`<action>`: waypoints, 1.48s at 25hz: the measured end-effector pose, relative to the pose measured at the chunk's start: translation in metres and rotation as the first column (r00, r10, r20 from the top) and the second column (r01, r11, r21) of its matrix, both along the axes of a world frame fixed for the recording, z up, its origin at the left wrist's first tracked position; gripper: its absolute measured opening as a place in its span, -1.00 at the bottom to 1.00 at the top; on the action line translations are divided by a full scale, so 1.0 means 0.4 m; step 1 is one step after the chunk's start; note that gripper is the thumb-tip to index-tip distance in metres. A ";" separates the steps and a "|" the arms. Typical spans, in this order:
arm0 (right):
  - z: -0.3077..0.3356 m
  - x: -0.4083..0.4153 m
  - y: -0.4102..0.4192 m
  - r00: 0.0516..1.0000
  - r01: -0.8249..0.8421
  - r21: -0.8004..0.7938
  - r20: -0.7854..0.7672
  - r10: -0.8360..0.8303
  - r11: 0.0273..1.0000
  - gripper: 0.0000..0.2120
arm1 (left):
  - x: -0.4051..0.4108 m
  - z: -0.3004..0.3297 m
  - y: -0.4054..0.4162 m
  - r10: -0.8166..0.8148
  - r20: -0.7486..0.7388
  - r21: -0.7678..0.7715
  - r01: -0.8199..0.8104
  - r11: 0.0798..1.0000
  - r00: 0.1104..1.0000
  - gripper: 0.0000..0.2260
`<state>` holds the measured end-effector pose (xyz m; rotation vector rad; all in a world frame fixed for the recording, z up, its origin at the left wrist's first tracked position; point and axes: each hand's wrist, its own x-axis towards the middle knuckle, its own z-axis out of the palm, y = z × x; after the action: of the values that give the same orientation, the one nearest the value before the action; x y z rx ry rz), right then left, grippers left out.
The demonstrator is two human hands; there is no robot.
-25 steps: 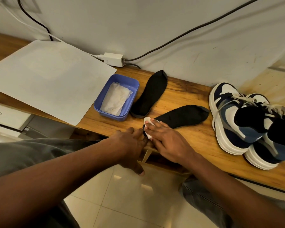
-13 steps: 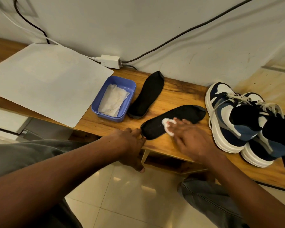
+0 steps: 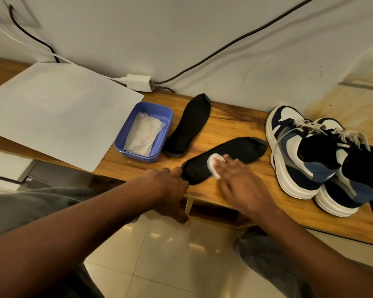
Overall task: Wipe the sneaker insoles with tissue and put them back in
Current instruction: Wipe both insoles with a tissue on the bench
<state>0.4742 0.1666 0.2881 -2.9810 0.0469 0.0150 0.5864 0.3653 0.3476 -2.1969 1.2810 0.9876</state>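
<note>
You are pressing the tissue (image 3: 214, 165) under your right hand (image 3: 239, 186) onto the near insole (image 3: 224, 158); your left hand (image 3: 168, 186) is pinning its end to the bench (image 3: 235, 123). Both insoles are lying outside the sneakers (image 3: 310, 155).

An indoor domestic setting, probably a home, is suggested. A low wooden bench (image 3: 235, 123) is set against a scuffed, plain painted wall (image 3: 202, 39) above a glossy tiled floor (image 3: 170, 254). Loose cables (image 3: 235, 43) and a white power adapter (image 3: 139, 82) are seen along the wall; a pair of sneakers (image 3: 310, 155) is kept on the bench.
</note>
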 end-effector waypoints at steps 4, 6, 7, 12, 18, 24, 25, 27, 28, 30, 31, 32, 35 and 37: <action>0.021 0.006 -0.052 0.972 0.233 -0.046 -0.007 -0.233 0.971 -0.53 | -0.003 0.001 -0.005 -0.007 0.006 0.007 0.007 1.000 1.000 -0.12; 0.009 -0.006 0.016 0.996 0.086 0.055 -0.033 -0.084 0.995 -0.53 | -0.004 0.006 -0.010 -0.010 0.010 0.011 0.010 1.000 1.000 -0.12; 0.008 -0.018 0.049 0.998 -0.020 0.093 -0.049 0.024 0.995 -0.54 | -0.004 0.009 -0.013 -0.010 0.011 0.016 0.009 1.000 1.000 -0.13; 0.018 -0.010 -0.029 0.995 0.104 0.071 -0.012 -0.104 0.992 -0.57 | 0.008 0.018 -0.019 -0.001 0.001 0.005 0.001 1.000 1.000 -0.20; 0.068 0.083 -0.107 0.907 0.371 0.128 0.164 -0.388 0.920 -0.62 | -0.010 0.023 -0.031 0.007 0.148 -0.331 0.043 0.943 0.989 -0.23; 0.006 0.094 0.038 1.000 0.023 0.128 -0.003 -0.022 0.992 -0.55 | -0.013 -0.033 -0.048 -0.059 0.051 -0.322 0.073 0.944 0.997 -0.19; 0.000 0.086 0.054 0.999 -0.043 0.144 -0.008 0.045 0.989 -0.55 | -0.013 -0.039 -0.046 -0.072 0.056 -0.317 0.086 0.945 0.996 -0.19; -0.002 0.085 0.030 0.992 -0.128 0.094 -0.003 0.129 0.987 -0.55 | -0.012 -0.040 -0.043 -0.075 0.048 -0.290 0.086 0.953 0.996 -0.15; -0.002 0.089 0.001 0.994 -0.110 0.038 0.004 0.110 0.993 -0.55 | -0.012 -0.038 -0.042 -0.070 0.044 -0.278 0.080 0.957 0.997 -0.13; 0.002 0.096 -0.065 0.999 0.053 -0.053 0.006 -0.053 0.997 -0.54 | -0.009 -0.035 -0.041 -0.063 0.042 -0.272 0.072 0.960 0.997 -0.12; 0.008 0.098 -0.088 0.990 0.140 -0.074 0.000 -0.141 0.987 -0.54 | -0.009 -0.035 -0.041 -0.060 0.040 -0.273 0.068 0.960 0.997 -0.12; 0.012 0.100 -0.094 0.982 0.188 -0.075 -0.002 -0.188 0.979 -0.54 | -0.009 -0.034 -0.042 -0.061 0.040 -0.273 0.070 0.959 0.997 -0.12; 0.015 0.094 -0.016 0.999 0.054 0.072 0.003 -0.054 0.996 -0.55 | -0.011 -0.037 -0.045 -0.073 0.045 -0.285 0.082 0.955 0.996 -0.12; 0.012 0.078 0.023 0.994 -0.104 0.149 -0.008 0.107 0.983 -0.56 | -0.009 -0.037 -0.047 -0.075 0.051 -0.316 0.088 0.945 0.996 -0.15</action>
<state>0.5056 0.1759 0.2931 -2.8312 -0.1060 0.0528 0.5830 0.3463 0.3327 -2.3598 1.5933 0.7447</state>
